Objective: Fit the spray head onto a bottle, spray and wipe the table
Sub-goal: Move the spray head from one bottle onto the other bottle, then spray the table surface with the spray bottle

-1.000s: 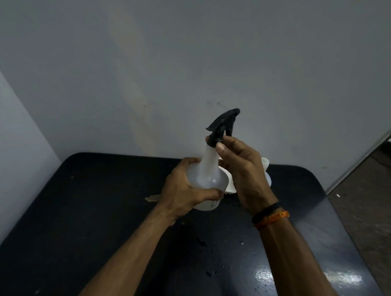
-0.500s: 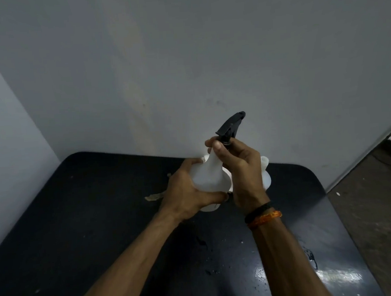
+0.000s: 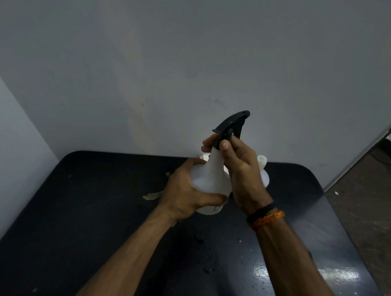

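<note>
A white translucent bottle [image 3: 211, 179] is held above the black table [image 3: 91, 224], near its far edge. My left hand [image 3: 186, 194] wraps around the bottle's round body from the left. The black spray head [image 3: 232, 123] sits on top of the bottle's neck, nozzle pointing up and to the right. My right hand [image 3: 242, 167] is closed around the collar of the spray head, thumb in front. A second white bottle [image 3: 263, 168] stands behind my right hand, mostly hidden, with its open neck showing.
A crumpled pale rag [image 3: 152, 195] lies on the table left of my left hand. Water drops and a wet glare patch [image 3: 333, 274] mark the near right of the table. Walls stand close behind and to the left; bare floor [image 3: 379, 204] lies to the right.
The spray head has turned in my right hand, its nozzle swinging from side to side. My right-hand grip has shifted on the collar. The bottle stays in my left hand.
</note>
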`<move>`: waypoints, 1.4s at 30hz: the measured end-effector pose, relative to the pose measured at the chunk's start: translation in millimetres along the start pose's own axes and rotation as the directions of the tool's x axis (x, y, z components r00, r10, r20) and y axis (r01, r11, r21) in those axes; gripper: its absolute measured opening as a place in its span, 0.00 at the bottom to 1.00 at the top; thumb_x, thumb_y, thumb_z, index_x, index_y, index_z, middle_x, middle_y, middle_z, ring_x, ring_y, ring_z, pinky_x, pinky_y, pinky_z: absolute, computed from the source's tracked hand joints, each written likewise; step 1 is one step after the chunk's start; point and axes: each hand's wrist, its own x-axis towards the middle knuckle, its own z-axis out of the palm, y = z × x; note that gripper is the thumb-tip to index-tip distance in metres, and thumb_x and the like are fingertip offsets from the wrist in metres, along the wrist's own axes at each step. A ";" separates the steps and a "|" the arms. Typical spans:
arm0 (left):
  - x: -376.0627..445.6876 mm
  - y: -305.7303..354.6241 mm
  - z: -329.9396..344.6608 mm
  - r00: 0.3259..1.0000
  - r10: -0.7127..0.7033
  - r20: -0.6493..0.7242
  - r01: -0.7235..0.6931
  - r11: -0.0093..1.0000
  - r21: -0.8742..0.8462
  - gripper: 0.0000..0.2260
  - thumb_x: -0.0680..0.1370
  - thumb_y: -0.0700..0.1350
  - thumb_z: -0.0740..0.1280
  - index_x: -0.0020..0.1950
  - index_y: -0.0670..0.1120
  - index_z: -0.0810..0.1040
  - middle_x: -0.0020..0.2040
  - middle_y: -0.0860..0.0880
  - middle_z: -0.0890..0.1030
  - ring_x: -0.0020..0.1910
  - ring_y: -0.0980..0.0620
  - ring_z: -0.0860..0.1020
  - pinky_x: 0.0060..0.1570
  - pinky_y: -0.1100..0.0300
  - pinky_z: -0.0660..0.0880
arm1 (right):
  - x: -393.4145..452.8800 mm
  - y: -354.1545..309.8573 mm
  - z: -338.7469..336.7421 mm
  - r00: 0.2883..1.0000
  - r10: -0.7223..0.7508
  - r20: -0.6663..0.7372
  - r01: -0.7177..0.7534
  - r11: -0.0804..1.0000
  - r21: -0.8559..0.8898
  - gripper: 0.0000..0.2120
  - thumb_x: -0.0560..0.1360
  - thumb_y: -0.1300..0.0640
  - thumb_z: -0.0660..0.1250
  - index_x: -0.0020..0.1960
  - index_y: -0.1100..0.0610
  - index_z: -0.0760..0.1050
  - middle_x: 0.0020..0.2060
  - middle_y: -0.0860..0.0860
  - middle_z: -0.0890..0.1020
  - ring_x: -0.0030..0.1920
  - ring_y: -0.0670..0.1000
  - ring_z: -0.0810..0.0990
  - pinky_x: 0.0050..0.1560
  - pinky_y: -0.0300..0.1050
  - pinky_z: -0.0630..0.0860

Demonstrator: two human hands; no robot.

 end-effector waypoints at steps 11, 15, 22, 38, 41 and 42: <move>1.5 -3.5 13.6 0.980 0.010 -0.198 0.014 0.992 0.122 0.41 0.56 0.55 0.83 0.66 0.50 0.71 0.58 0.55 0.75 0.56 0.58 0.74 0.46 0.73 0.67 | 0.3 12.0 12.9 0.978 -0.007 -0.208 -0.016 0.994 -0.112 0.07 0.78 0.49 0.66 0.52 0.50 0.80 0.45 0.49 0.86 0.51 0.51 0.85 0.58 0.59 0.80; -0.3 -6.0 17.4 0.971 -0.012 -0.240 0.039 0.994 0.107 0.41 0.55 0.57 0.82 0.64 0.54 0.69 0.59 0.56 0.74 0.58 0.58 0.72 0.49 0.70 0.68 | -2.8 14.0 15.4 0.950 -0.013 -0.311 -0.046 0.982 -0.183 0.21 0.72 0.42 0.73 0.60 0.48 0.73 0.48 0.44 0.85 0.50 0.41 0.84 0.49 0.40 0.80; -6.5 -14.0 20.3 0.985 -0.134 -0.107 0.129 0.990 -0.059 0.40 0.59 0.49 0.83 0.63 0.61 0.64 0.58 0.60 0.70 0.56 0.59 0.72 0.47 0.67 0.71 | -3.2 12.1 7.6 0.959 -0.013 -0.284 -0.078 0.949 -0.306 0.38 0.73 0.47 0.75 0.76 0.52 0.60 0.40 0.32 0.84 0.48 0.30 0.81 0.48 0.27 0.75; -21.6 -18.1 35.8 0.993 -0.092 -0.080 0.083 0.991 -0.110 0.40 0.58 0.49 0.84 0.65 0.59 0.68 0.61 0.57 0.74 0.59 0.57 0.74 0.51 0.59 0.78 | -4.2 4.9 -0.4 0.971 -0.012 -0.238 -0.013 0.995 -0.101 0.21 0.72 0.56 0.76 0.63 0.59 0.76 0.56 0.51 0.83 0.46 0.55 0.84 0.38 0.44 0.81; -24.2 -18.9 40.6 0.996 -0.070 -0.061 0.065 0.995 -0.078 0.40 0.59 0.49 0.83 0.65 0.58 0.67 0.62 0.55 0.73 0.60 0.55 0.73 0.53 0.55 0.78 | -4.7 4.4 -9.1 0.991 0.001 -0.137 -0.005 0.999 -0.032 0.18 0.75 0.60 0.73 0.64 0.58 0.77 0.55 0.53 0.84 0.41 0.55 0.84 0.36 0.42 0.80; -24.3 -19.4 40.8 0.997 -0.063 -0.053 0.059 0.996 -0.068 0.39 0.59 0.49 0.83 0.65 0.58 0.67 0.61 0.56 0.73 0.59 0.56 0.73 0.52 0.57 0.77 | -5.1 4.8 -10.4 0.993 0.008 -0.120 -0.011 1.000 -0.022 0.16 0.76 0.60 0.72 0.63 0.59 0.77 0.53 0.54 0.84 0.39 0.54 0.84 0.35 0.42 0.80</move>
